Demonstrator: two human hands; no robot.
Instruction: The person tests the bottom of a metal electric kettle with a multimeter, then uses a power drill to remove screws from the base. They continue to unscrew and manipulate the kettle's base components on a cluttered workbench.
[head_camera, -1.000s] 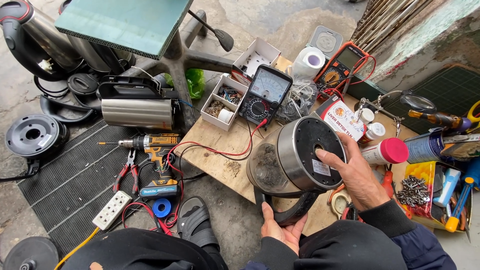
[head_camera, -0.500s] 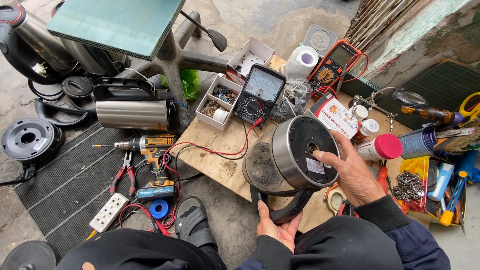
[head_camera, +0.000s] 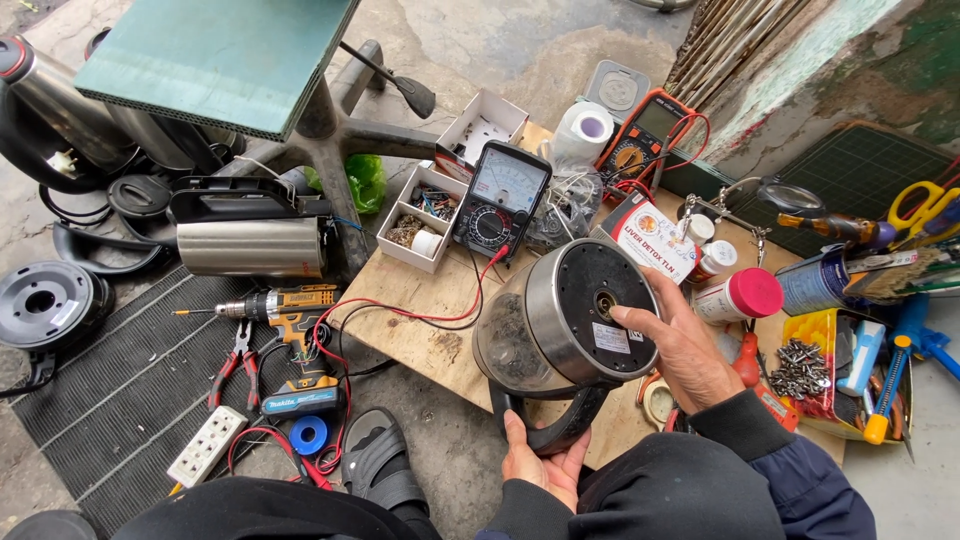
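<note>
An electric kettle (head_camera: 540, 335) with a steel and glass body lies on its side over a wooden board (head_camera: 415, 325), its round black base turned toward me. My left hand (head_camera: 540, 462) grips the kettle's black handle from below. My right hand (head_camera: 685, 345) rests on the black base, fingers spread near the centre socket. Just behind the kettle stands an analog multimeter (head_camera: 498, 200) with red and black leads trailing over the board.
A cordless drill (head_camera: 285, 310), pliers (head_camera: 232, 365), blue tape roll (head_camera: 308, 434) and a power strip (head_camera: 207, 446) lie on the ribbed mat at left. Other kettles and bases sit far left. A digital meter (head_camera: 645, 135), bottles, screws and scissors crowd the right.
The view has shifted slightly. My right hand has slid a little over the kettle's base; the kettle stays held on its side.
</note>
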